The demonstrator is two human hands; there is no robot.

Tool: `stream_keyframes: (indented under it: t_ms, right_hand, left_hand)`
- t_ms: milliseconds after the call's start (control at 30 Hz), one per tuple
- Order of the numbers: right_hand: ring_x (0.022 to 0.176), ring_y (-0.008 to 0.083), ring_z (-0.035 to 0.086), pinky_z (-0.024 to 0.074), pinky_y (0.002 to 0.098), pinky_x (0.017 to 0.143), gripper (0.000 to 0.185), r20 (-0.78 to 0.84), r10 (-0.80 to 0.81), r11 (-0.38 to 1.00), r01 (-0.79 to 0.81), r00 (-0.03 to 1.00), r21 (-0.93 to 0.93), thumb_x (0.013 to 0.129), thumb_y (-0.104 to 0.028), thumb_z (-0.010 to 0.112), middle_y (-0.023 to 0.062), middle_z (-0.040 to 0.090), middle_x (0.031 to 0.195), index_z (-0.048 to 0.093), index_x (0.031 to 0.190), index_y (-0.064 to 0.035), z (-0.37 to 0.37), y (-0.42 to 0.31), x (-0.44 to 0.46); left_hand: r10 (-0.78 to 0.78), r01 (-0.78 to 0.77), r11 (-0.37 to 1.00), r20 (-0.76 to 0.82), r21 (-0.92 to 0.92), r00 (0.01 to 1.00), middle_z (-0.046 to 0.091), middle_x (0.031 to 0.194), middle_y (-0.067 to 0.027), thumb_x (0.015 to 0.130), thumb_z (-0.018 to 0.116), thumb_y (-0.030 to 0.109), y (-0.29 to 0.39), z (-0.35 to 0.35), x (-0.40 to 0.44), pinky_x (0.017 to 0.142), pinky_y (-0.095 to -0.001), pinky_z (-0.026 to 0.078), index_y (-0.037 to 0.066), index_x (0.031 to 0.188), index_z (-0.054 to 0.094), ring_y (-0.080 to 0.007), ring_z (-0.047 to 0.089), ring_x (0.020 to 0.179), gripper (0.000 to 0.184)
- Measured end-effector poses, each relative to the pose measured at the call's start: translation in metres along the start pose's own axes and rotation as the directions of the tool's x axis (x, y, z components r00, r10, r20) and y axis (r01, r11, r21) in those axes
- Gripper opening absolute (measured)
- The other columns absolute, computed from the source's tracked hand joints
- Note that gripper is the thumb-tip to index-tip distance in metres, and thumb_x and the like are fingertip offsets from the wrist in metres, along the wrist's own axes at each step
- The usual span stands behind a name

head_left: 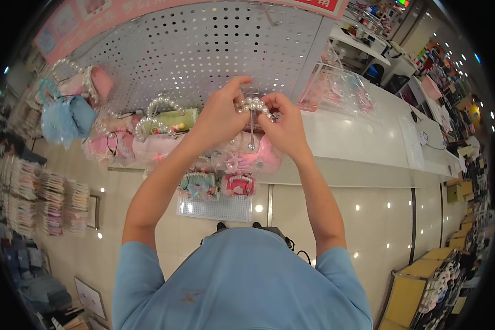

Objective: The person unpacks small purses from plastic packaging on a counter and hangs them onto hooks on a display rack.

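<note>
Both my hands are raised at a pegboard display, with a pearl bead handle (254,103) arched between them. My left hand (224,113) pinches the handle's left end, its index finger stretched up and away. My right hand (282,122) has thumb and fingers closed on the right end. Between the hands a metal display hook (252,137) points toward me and ends in a small ball. Just below is a shiny pink bag (261,155) with a starfish ornament; whether the handle belongs to it I cannot tell. My fingers partly hide what lies behind the handle.
On the left hang a light blue bag (69,118), a pink bag (115,146) and a green bag (176,121) with pearl handles. Lower down are teal (198,186) and red (239,185) bags. A white counter (346,137) stretches right, holding clear plastic packaging (341,91).
</note>
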State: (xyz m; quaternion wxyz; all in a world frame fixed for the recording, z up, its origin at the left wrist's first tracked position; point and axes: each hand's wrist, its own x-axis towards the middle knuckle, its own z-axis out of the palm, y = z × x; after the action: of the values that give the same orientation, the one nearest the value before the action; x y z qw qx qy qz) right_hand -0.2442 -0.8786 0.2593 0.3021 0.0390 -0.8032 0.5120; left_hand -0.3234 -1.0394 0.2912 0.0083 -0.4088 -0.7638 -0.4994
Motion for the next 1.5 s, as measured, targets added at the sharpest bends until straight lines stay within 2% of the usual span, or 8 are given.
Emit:
stream_keyframes:
  t_ms: [133, 233, 433, 633, 700, 733, 800, 1500]
  right_hand:
    - [0.075, 0.0168, 0.063, 0.0508, 0.0318, 0.071, 0.023, 0.019, 0.020, 1.000, -0.020, 1.000, 0.014, 0.076, -0.003, 0.063, 0.0102, 0.067, 0.081, 0.061, 0.098, 0.0032, 0.000, 0.009, 0.000]
    - [0.078, 0.0172, 0.064, 0.0510, 0.0319, 0.073, 0.023, 0.015, 0.046, 0.996, -0.047, 0.999, 0.074, 0.078, -0.004, 0.065, 0.0101, 0.068, 0.083, 0.061, 0.100, 0.0035, 0.004, 0.008, -0.005]
    - [0.094, 0.0209, 0.066, 0.0512, 0.0337, 0.086, 0.035, -0.036, 0.076, 0.997, -0.075, 0.996, 0.029, 0.081, -0.010, 0.071, 0.0139, 0.069, 0.101, 0.062, 0.113, 0.0031, 0.005, -0.005, -0.020]
    - [0.128, 0.0255, 0.051, 0.0445, 0.0376, 0.101, 0.065, -0.218, 0.059, 0.998, -0.066, 0.974, -0.024, 0.082, -0.015, 0.075, 0.0178, 0.056, 0.135, 0.048, 0.138, 0.0045, 0.004, 0.001, -0.070]
    - [0.134, 0.0248, 0.044, 0.0430, 0.0369, 0.104, 0.074, -0.212, 0.006, 0.998, -0.020, 0.977, -0.065, 0.085, -0.012, 0.071, 0.0183, 0.045, 0.146, 0.034, 0.147, 0.0053, 0.014, 0.013, -0.095]
    - [0.134, 0.0248, 0.044, 0.0430, 0.0369, 0.104, 0.074, -0.213, 0.012, 0.998, -0.026, 0.977, -0.062, 0.085, -0.012, 0.071, 0.0183, 0.045, 0.146, 0.034, 0.147, 0.0053, 0.019, 0.011, -0.098]
    - [0.135, 0.0243, 0.042, 0.0400, 0.0359, 0.107, 0.076, -0.194, 0.251, 0.920, -0.172, 0.948, 0.351, 0.088, -0.009, 0.068, 0.0195, 0.037, 0.151, 0.026, 0.150, 0.0062, 0.031, 0.003, -0.099]
    - [0.121, 0.0218, 0.052, 0.0531, 0.0325, 0.093, 0.069, -0.161, 0.277, 0.929, -0.221, 0.947, 0.296, 0.086, -0.006, 0.071, 0.0187, 0.048, 0.137, 0.035, 0.144, 0.0079, 0.024, -0.001, -0.089]
  left_hand:
    - [0.001, 0.000, 1.000, -0.044, 0.020, 0.999, 0.054, 0.071, -0.0037, 0.073, 0.067, 0.000, -0.002, 0.007, -0.002, 0.060, -0.0298, 0.045, 0.001, 0.130, 0.052, -0.0130, 0.052, 0.065, 0.058]
    - [-0.027, 0.028, 0.999, -0.060, 0.021, 0.998, 0.061, 0.081, -0.0125, 0.074, 0.066, 0.005, -0.003, 0.007, -0.012, 0.071, -0.0379, 0.049, 0.001, 0.132, 0.051, -0.0279, 0.061, 0.074, 0.060]
    - [0.131, -0.124, 0.990, -0.098, 0.069, 0.987, 0.057, 0.119, -0.0191, 0.075, 0.068, 0.007, -0.006, 0.008, -0.035, 0.091, -0.0376, 0.049, 0.000, 0.137, 0.046, -0.0319, 0.062, 0.106, 0.065]
    - [-0.085, 0.053, 0.981, -0.174, -0.185, 0.981, 0.038, 0.151, -0.0190, 0.091, 0.062, 0.012, -0.035, 0.021, -0.074, 0.115, -0.0379, 0.030, -0.003, 0.148, 0.032, -0.0263, 0.038, 0.140, 0.066]
    - [-0.283, 0.186, 0.845, -0.124, -0.501, 0.951, 0.026, 0.158, -0.0204, 0.101, 0.051, 0.026, -0.044, 0.027, -0.083, 0.119, -0.0358, 0.020, -0.006, 0.152, 0.022, -0.0287, 0.024, 0.147, 0.067]
    - [-0.287, 0.192, 0.845, -0.120, -0.499, 0.951, 0.026, 0.158, -0.0204, 0.101, 0.051, 0.026, -0.046, 0.028, -0.085, 0.119, -0.0358, 0.020, -0.006, 0.152, 0.022, -0.0287, 0.024, 0.147, 0.067]
    - [-0.295, 0.210, 0.847, -0.102, -0.489, 0.950, 0.027, 0.158, -0.0200, 0.101, 0.049, 0.027, -0.047, 0.029, -0.086, 0.119, -0.0357, 0.020, -0.006, 0.152, 0.023, -0.0282, 0.025, 0.147, 0.066]
    - [-0.312, 0.234, 0.880, -0.132, -0.413, 0.941, 0.034, 0.154, -0.0173, 0.106, 0.033, 0.041, -0.047, 0.037, -0.094, 0.118, -0.0356, 0.020, -0.004, 0.150, 0.029, -0.0252, 0.029, 0.144, 0.063]
